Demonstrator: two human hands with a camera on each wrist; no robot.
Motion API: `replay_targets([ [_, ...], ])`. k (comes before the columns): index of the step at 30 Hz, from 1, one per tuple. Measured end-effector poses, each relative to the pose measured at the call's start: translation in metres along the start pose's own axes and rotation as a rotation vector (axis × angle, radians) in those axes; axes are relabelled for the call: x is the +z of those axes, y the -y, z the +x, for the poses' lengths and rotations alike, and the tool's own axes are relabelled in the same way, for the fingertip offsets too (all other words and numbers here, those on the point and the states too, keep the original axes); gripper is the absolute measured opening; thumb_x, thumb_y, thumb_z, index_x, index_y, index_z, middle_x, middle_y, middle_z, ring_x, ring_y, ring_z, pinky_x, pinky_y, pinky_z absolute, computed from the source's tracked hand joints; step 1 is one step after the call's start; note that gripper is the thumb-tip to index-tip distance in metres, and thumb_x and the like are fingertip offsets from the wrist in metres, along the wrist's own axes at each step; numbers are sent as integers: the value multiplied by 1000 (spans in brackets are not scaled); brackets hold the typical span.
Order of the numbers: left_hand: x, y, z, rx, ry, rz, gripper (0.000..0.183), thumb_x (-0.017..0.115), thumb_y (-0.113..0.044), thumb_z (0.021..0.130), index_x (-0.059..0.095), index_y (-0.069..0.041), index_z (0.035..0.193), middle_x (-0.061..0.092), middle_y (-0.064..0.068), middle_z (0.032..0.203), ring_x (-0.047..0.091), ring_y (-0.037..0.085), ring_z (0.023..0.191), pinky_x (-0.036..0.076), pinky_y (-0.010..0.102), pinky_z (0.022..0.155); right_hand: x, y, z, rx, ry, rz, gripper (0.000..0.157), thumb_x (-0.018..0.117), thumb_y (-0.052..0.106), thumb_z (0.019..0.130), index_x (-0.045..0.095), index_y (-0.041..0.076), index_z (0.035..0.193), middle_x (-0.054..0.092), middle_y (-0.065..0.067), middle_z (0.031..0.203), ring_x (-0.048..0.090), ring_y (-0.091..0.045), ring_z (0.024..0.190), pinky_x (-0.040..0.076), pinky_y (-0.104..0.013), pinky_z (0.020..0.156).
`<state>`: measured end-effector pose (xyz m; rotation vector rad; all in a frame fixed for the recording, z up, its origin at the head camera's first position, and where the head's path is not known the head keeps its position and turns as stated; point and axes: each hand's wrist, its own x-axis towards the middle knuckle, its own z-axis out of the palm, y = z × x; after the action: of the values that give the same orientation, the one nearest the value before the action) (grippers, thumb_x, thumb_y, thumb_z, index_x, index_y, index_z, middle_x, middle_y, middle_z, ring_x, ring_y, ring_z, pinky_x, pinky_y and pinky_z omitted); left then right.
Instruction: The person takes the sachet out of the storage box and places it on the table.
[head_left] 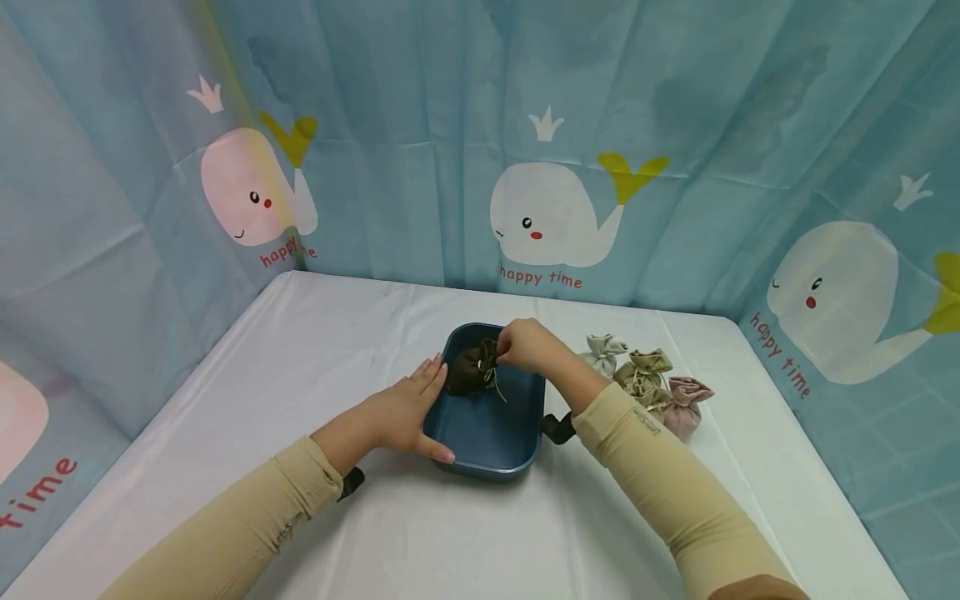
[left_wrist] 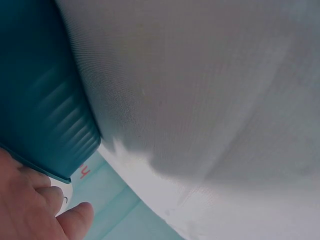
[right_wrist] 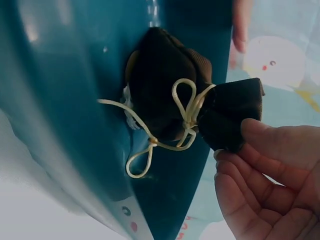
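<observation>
A dark brown drawstring pouch with a pale cord lies at the far left inside a blue rectangular bin. Thumb and fingers of my right hand pinch the gathered cloth top of this pouch, as the right wrist view shows up close. The cord is tied in a bow around its neck, one end trailing over the bin. My left hand rests along the bin's left rim, fingers extended and thumb spread toward the near corner. In the left wrist view its fingers lie at the rim.
Right of the bin, beyond my right forearm, stand three more pouches: a pale grey one, an olive green one and a pink one. A white cloth covers the table. Blue whale-print curtains surround it.
</observation>
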<state>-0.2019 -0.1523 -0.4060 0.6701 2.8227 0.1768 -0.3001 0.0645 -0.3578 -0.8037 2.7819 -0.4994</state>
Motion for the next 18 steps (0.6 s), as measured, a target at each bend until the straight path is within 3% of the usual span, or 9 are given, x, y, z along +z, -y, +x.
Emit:
replay_targets([
  [9, 0, 0, 1, 7, -4, 4, 134, 46, -89, 53, -1, -4, 147, -10, 10, 153, -8, 24, 139, 18, 45, 109, 2, -1, 6, -37, -13, -66, 9, 66, 11, 83, 67, 11, 74, 61, 1, 73, 54, -15, 67, 47, -29, 63],
  [18, 1, 2, 2, 10, 2, 16, 135, 44, -90, 53, -2, -4, 147, -11, 10, 152, -9, 23, 139, 18, 44, 109, -3, 3, 1, -89, -70, -78, 10, 62, 10, 86, 69, 12, 80, 64, 0, 80, 55, -14, 70, 48, -29, 65],
])
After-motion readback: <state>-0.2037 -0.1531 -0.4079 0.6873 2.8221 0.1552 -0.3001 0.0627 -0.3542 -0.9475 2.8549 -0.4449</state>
